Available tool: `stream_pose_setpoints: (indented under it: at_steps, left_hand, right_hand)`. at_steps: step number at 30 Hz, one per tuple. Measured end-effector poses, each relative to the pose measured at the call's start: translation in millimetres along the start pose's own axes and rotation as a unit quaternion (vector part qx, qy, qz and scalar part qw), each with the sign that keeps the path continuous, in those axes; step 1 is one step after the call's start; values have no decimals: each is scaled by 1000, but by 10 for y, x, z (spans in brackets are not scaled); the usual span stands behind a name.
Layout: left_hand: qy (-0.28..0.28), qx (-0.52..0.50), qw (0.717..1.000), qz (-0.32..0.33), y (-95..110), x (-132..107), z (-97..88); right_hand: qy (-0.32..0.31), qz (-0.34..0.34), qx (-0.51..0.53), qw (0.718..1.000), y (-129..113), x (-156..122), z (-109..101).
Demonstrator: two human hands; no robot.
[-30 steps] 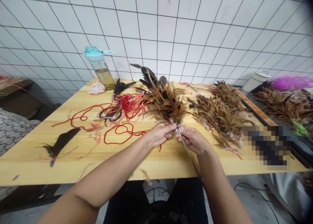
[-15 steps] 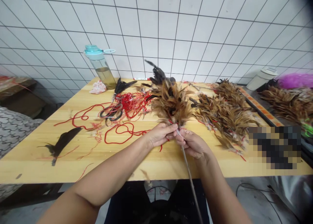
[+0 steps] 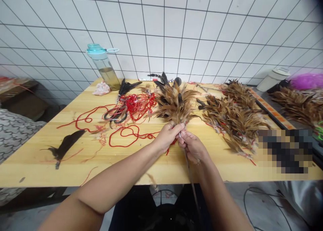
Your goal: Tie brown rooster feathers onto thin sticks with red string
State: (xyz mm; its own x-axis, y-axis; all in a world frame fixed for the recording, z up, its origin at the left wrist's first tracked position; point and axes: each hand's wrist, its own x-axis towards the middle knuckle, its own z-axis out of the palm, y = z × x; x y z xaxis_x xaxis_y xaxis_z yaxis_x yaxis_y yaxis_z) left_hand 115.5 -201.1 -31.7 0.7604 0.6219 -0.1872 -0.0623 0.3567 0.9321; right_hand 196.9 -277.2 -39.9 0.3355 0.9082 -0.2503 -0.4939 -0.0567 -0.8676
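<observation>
A feather duster (image 3: 176, 105) of brown and black feathers points away from me, its thin stick (image 3: 191, 177) running back toward my lap. My left hand (image 3: 168, 136) is closed around the base of the feathers, thumb on top. Just below it, my right hand (image 3: 191, 144) pinches the stick where the feather quills end; a pale bit shows between its fingers. Red cord (image 3: 136, 136) lies in loops on the table and reaches to my left hand. Part of the cord under the hands is hidden.
Left of the duster are a tangle of red string (image 3: 137, 105), black-handled scissors (image 3: 116, 116), a dark feather (image 3: 68, 145) and a water bottle (image 3: 107, 69). Brown feather bundles (image 3: 232, 118) cover the right side. A marker (image 3: 147, 79) lies by the tiled wall.
The feather head has dipped lower toward the table. Both hands have shifted slightly left and stay closed on the duster. The stick's near end has swung left.
</observation>
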Motion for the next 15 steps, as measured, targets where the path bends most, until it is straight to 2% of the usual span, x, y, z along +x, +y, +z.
stream_pose_setpoints:
  at_steps: [3, 7, 10, 15]
  left_hand:
    - [11, 16, 1000, 0, -40, 13, -4]
    - [-23, 25, 999, -1, -77, 38, -27]
    - [-47, 18, 999, 7, -49, 36, -33]
    - [-60, 36, 997, 36, 28, 0, -37]
  right_hand:
    - [0, 1, -2, 1000, 25, -20, -2]
    - [11, 5, -16, 1000, 11, -50, -25]
    - [17, 10, -34, 999, -32, -71, -40]
    - [-8, 32, -72, 997, -130, -102, -52]
